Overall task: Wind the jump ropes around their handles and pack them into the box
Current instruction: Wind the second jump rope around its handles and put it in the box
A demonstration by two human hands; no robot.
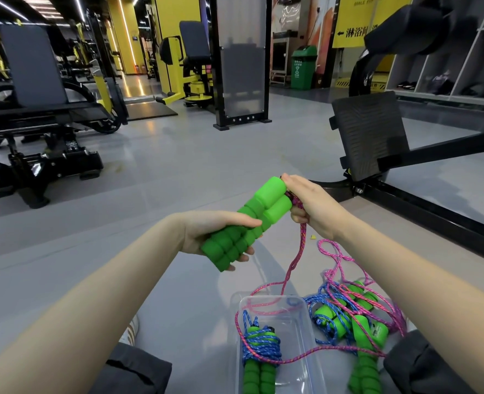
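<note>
Curled round a pair of green handles (266,200) held side by side, the left hand (204,231) grips them firmly, while the right hand (314,206) pinches the pink rope (303,237) at their far end. That rope trails down across the clear box (292,331) on the near floor, where one blue-wound bundle (259,345) lies. A tangle of ropes (346,317) sits just right of the box, with a black footplate (368,135) farther off.

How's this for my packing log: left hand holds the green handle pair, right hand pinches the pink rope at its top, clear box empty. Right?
Not quite: the head view shows the clear box holds a wound bundle, blue rope around green handles. The rest stands: left hand holds the green handle pair, right hand pinches the pink rope at its top.
</note>
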